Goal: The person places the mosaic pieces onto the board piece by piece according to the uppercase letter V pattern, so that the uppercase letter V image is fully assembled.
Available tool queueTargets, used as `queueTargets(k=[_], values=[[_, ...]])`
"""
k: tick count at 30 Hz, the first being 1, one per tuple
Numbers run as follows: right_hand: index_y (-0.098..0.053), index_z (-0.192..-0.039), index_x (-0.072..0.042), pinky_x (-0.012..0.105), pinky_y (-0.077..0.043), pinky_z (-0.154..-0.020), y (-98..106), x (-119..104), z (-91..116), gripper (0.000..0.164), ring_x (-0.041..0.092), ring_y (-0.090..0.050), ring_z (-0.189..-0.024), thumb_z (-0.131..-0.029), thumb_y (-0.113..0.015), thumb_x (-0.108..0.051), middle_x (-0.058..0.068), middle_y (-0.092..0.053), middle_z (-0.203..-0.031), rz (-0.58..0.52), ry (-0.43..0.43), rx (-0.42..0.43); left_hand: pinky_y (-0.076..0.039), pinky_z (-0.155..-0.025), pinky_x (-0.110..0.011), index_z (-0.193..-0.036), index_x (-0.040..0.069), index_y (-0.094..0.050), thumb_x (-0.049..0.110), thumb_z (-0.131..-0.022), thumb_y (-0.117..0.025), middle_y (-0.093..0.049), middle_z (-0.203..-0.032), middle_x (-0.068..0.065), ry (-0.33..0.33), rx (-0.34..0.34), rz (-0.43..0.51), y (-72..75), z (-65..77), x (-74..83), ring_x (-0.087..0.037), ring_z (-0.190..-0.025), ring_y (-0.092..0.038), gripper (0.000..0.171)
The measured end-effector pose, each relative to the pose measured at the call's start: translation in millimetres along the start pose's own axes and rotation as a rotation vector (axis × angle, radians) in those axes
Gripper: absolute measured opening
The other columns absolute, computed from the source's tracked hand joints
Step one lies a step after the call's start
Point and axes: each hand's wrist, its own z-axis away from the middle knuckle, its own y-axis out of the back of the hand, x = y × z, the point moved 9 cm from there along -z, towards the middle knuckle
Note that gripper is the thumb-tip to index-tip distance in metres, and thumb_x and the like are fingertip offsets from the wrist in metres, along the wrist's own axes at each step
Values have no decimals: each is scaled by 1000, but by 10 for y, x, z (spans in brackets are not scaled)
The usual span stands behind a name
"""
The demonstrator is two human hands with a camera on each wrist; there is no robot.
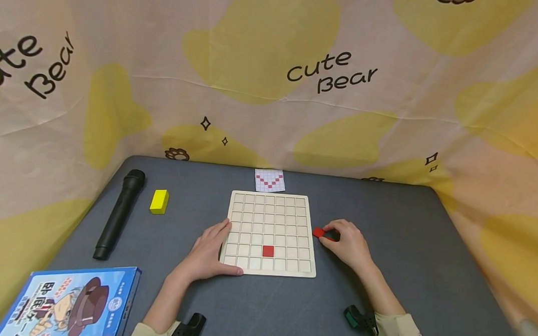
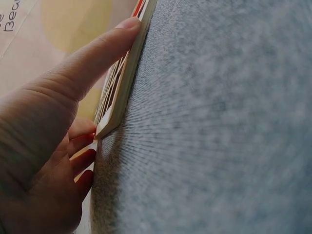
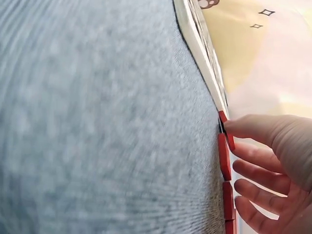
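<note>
Far left: blue box (image 1: 64,304) with a cartoon figure in a brown hat, at the near left of the gray counter (image 1: 406,234). Black microphone (image 1: 119,216) lies slanted behind it; yellow block (image 1: 159,202) just right of the microphone's head. Left hand (image 1: 208,253) spread, fingers fairly straight at the board's left edge, thumb on its near edge, no grip around it. White grid board (image 1: 248,228) flat mid-counter; one red tile (image 1: 268,251) sits in the middle column, second row from the near side. Card (image 1: 270,180) with a red V-shaped pattern lies just beyond the board. Right hand (image 1: 348,242) pinches another red piece (image 1: 319,232), thumb against fingers, just beside the board's right edge. More red pieces (image 3: 224,156) lined up under that hand.
</note>
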Motion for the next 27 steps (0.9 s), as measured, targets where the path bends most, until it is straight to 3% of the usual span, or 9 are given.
queueTargets(k=[9, 14, 27], values=[[-72, -94, -11, 48, -50, -80, 70, -115, -11, 22, 28, -58, -97, -78, -82, -22, 8, -67, -106, -19, 7, 48, -24, -109, -60, -154, 2, -25, 58, -64, -84, -20, -160, -14, 0, -2, 12, -12, 5, -2, -37, -143, -20, 121], [-73, -94, -12, 43, -50, -78, 50, -276, -18, 22, 23, -59, -93, -77, -83, -21, 5, -68, -103, -104, 37, 57, -24, -108, -60, -154, 2, -25, 58, -65, -84, -20, -160, -14, -3, -1, 9, -19, 8, -6, -37, -143, -20, 121], [-74, -94, -18, 35, -50, -76, -419, -800, -87, 18, 15, -58, -88, -78, -82, -19, -6, -67, -100, -289, 115, -58, -23, -109, -60, -154, 3, -24, 59, -65, -83, -19, -161, -12, 7, -8, 27, -24, 10, -22, -36, -143, -19, 120]])
